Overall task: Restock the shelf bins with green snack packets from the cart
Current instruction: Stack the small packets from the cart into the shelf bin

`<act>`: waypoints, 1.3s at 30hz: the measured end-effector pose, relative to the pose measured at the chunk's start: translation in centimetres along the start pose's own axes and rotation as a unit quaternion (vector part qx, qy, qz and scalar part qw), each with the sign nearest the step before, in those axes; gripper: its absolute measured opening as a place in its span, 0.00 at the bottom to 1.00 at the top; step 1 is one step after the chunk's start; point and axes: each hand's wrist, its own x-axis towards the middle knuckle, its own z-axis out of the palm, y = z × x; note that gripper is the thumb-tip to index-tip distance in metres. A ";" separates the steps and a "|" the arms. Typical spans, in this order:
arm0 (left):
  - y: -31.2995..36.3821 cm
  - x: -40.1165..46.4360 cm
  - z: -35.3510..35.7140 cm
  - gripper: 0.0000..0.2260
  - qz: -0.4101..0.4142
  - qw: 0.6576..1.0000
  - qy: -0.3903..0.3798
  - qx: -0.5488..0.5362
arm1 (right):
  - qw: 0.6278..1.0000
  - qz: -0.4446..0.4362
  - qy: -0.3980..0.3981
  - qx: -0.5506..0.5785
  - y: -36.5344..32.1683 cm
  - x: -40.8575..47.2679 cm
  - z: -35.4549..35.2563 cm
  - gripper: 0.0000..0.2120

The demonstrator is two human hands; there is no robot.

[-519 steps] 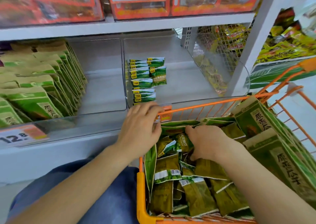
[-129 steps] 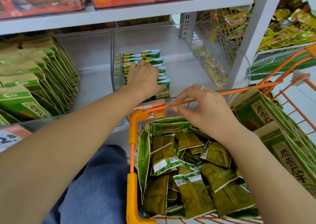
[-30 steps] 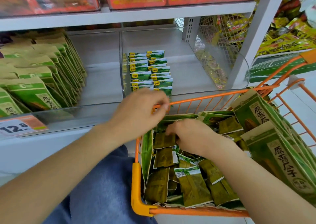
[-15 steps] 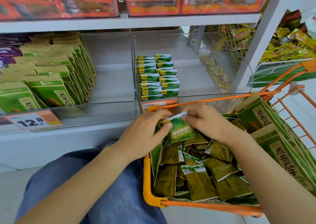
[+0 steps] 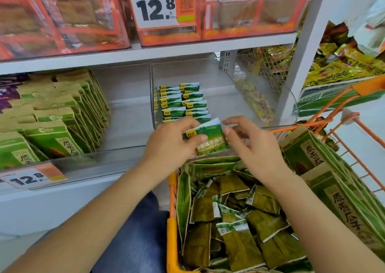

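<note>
The left hand (image 5: 170, 145) pinches one small green foil snack packet (image 5: 206, 137) by its left edge, thumb in front and fingers behind. The right hand (image 5: 250, 145) sits just beside the packet's right edge with loose, bent fingers; I cannot tell if it touches. The packet is up in the air, between the orange wire cart (image 5: 173, 227) and the clear plastic shelf bin (image 5: 208, 70). It looks light, thin and a bit slippery, so holding the flat edges seems best. Two rows of packets (image 5: 183, 101) already stand in the bin. The left hand hides the front ones. More packets (image 5: 239, 231) lie piled in the cart, cut off at the bottom.
</note>
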 end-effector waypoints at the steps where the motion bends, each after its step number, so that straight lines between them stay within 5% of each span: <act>1: 0.4 1.3 -0.5 0.06 -0.003 0.999 0.042 0.011 | 0.999 0.017 0.011 -0.041 0.4 0.3 -0.3 0.13; 3: 0.6 4.4 -1.3 0.11 -0.004 0.996 0.079 0.053 | 0.991 0.056 -0.009 -0.123 1.6 0.7 -0.6 0.16; 9: -0.9 9.8 1.1 0.13 -0.034 0.962 -0.141 0.231 | 0.978 0.042 -0.081 -0.189 2.4 0.8 -0.1 0.16; 17: -2.3 10.0 3.1 0.10 0.018 0.894 -0.240 0.378 | 0.979 0.030 -0.087 -0.184 2.6 1.1 0.0 0.16; 22: -2.3 10.4 3.3 0.04 0.050 0.899 -0.230 0.368 | 0.979 0.030 -0.089 -0.181 2.6 1.1 0.0 0.17; 34: -2.7 10.5 3.3 0.11 0.101 0.871 -0.203 0.435 | 0.989 0.023 -0.076 -0.121 1.7 1.2 -0.5 0.12; 37: -2.4 9.5 2.3 0.13 0.082 0.906 -0.155 0.386 | 0.991 0.022 -0.117 -0.056 0.4 1.1 -0.9 0.04; 39: -2.1 7.9 1.5 0.08 0.081 0.943 -0.086 0.312 | 0.969 0.031 -0.228 -0.093 0.1 0.7 -0.5 0.02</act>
